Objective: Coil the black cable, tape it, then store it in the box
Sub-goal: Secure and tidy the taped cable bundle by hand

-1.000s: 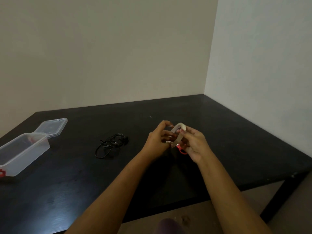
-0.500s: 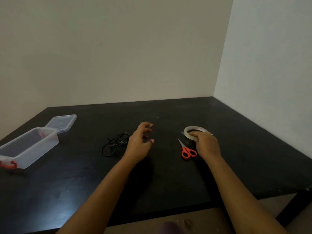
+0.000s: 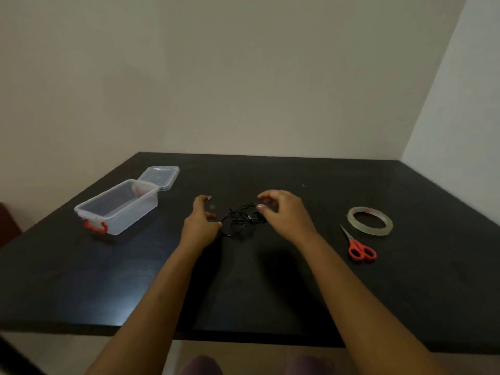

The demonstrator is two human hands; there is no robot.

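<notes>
The black cable (image 3: 240,219) lies in a loose tangle on the dark table (image 3: 270,280), between my two hands. My left hand (image 3: 200,226) is just left of it, fingers loosely curved and holding nothing, thumb close to the cable's left loop. My right hand (image 3: 284,214) hovers over the cable's right end and hides part of it; thumb and forefinger are apart with nothing pinched between them. The clear plastic box (image 3: 119,209) with a red latch stands open at the left. Its lid (image 3: 160,176) lies behind it. The tape roll (image 3: 370,221) lies flat at the right.
Red-handled scissors (image 3: 359,247) lie just in front of the tape roll. Walls close off the table at the back and right. The table's front edge runs near my forearms.
My right hand put the tape roll down next to the scissors and moved left to the cable. My left hand also came to the cable. The view swung left.
</notes>
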